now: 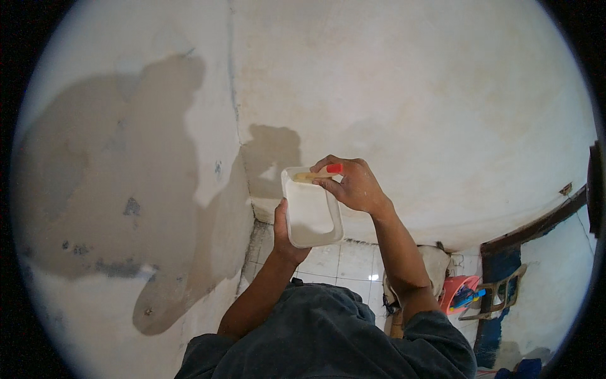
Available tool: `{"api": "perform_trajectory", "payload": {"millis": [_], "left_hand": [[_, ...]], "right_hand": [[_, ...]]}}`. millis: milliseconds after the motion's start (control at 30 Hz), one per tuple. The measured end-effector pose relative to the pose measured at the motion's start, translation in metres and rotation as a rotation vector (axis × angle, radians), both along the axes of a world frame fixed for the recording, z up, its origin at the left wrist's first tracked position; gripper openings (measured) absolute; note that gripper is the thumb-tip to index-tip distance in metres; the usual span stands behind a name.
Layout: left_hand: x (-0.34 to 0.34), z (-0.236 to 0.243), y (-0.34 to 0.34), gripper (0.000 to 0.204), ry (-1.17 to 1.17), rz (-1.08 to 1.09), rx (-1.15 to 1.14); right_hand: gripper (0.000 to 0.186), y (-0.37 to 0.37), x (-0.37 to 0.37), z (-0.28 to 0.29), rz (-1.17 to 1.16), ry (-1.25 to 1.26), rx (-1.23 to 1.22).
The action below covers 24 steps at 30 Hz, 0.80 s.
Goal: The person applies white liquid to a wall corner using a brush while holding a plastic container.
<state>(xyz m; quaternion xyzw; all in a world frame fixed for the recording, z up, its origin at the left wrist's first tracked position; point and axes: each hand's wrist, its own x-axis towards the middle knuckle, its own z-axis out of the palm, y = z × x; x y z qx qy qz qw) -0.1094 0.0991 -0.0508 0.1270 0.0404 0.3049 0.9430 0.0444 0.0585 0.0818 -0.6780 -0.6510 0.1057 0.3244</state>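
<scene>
A rectangular white container (310, 218) with pale contents sits in my left hand (284, 237), whose fingers grip its left side and underside. Over the top end of the container, my right hand (356, 183) pinches a small brush (322, 174) with a red-ended handle and pale yellow middle. The brush's tip lies inside the container near the rim; its bristles are hard to make out.
Stained, patchy plaster walls (429, 114) meet in a corner ahead and to the left, above a white tiled floor (350, 268). Behind my right forearm are a pink plastic container (453, 290) with blue items, a beige bundle (435, 259) and a tan frame (511, 287).
</scene>
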Motion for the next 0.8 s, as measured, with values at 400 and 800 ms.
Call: {"api": "perform_trajectory", "payload": {"millis": [400,800], "left_hand": [[0.001,0.009,-0.001,0.055,0.021,0.014,0.038],[0.000,0.039,-0.007,0.055,0.070,0.017,-0.023]], "right_hand": [[0.020,-0.008,0.008,-0.015,-0.039,0.055,0.206],[0.020,-0.021,0.000,-0.004,-0.108,0.112,0.378]]}}
